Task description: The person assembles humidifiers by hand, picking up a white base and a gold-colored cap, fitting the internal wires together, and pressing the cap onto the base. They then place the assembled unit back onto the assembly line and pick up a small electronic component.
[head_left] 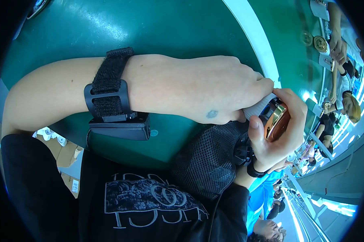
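My left hand (232,86) reaches across from the left with its fingers curled closed round a light grey, finely ribbed piece (259,105). Against that piece is a rounded gold-and-brown object (277,123) with a shiny gold rim and a dark part beside it; its exact kind is unclear. My right hand (289,127) cups this object, thumb on the near side and fingers wrapped round the far side. The two hands meet here, above the edge of the green table. My left fingertips are partly hidden behind the hand.
The green tabletop (170,24) has a white curved strip (254,36) along it. A black mesh bag (208,159) lies against my body. Cardboard boxes (65,155) stand low at the left. Along the right, other people work beside a round gold item (321,44) and white boxes.
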The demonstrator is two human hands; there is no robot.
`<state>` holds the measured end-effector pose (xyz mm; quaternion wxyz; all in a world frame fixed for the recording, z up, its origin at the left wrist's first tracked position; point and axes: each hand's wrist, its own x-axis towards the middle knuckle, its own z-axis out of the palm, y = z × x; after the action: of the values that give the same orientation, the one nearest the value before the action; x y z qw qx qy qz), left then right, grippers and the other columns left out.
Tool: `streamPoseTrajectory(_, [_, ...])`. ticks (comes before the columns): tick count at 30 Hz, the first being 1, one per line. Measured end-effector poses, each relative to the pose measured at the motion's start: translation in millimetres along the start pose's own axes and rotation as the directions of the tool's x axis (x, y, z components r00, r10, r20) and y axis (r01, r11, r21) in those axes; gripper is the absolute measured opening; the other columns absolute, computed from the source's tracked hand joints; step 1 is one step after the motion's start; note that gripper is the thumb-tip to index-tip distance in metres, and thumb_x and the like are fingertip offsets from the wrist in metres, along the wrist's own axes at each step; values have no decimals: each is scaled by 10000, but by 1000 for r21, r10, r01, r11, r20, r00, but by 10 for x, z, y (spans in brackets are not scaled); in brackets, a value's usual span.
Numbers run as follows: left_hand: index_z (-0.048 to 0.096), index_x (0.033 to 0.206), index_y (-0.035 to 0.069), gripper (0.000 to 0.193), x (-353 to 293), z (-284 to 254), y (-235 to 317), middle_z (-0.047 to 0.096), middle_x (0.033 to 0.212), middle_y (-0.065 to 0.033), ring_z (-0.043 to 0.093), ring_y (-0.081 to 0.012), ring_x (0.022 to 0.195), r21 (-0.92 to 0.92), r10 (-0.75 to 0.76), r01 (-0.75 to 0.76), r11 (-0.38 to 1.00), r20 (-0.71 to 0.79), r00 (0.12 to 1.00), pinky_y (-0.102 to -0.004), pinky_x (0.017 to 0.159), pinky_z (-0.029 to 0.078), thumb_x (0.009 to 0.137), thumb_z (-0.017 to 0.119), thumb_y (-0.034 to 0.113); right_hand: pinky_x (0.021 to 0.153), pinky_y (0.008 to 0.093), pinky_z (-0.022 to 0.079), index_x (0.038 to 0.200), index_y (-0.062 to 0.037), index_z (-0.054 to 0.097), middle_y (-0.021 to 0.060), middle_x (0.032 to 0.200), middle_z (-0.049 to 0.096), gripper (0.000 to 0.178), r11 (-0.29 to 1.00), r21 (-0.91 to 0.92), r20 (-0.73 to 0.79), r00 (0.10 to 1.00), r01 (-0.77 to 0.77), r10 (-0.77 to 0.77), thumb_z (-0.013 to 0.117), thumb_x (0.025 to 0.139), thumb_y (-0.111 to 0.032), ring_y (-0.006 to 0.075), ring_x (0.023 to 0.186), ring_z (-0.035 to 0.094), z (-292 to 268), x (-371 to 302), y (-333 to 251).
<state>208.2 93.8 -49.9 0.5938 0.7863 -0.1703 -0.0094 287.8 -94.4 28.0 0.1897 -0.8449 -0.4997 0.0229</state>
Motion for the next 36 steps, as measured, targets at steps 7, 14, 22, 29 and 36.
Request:
streamPoseTrajectory(7, [517,1325,-73,562,100,-432,142,698,876,-158,698,-254,730,-253,-154,222,942,264,952,-346,625,546,896,739,215,883,406,545,1306,12,578,186,1174,641,807,995,92,86,996,31,-39,911,704,-409,334,1024,667,26,31,44])
streamPoseTrajectory(14, [654,1060,-34,437,114,-316,134,676,765,-108,647,-203,659,-369,-255,352,860,287,923,-336,589,492,947,663,388,841,403,562,1361,1,550,182,1172,626,867,994,62,195,978,-85,72,940,646,-297,341,1029,664,35,119,-70])
streamPoseTrajectory(22, [616,1216,-32,457,130,-279,152,703,973,-141,678,-168,847,-304,-186,212,929,112,976,-311,645,536,983,679,355,800,387,541,1337,-17,587,149,1061,632,746,988,154,11,1000,-27,25,847,641,-85,313,950,647,186,238,-78])
streamPoseTrajectory(29, [452,1413,-16,539,152,-177,-31,610,1297,-163,699,-171,912,-624,-343,336,705,113,932,-298,646,606,1006,658,270,811,394,534,1195,-23,650,161,1079,650,537,947,175,-287,934,269,-212,832,693,-84,312,965,644,435,209,247])
streamPoseTrajectory(36, [436,1416,-20,693,109,-1017,-248,583,1307,-193,699,-172,767,-56,-184,190,980,-616,766,-328,624,580,903,768,306,875,426,540,1217,-33,628,187,1153,636,509,990,16,-430,893,-139,132,841,774,-164,360,1074,646,-62,303,596])
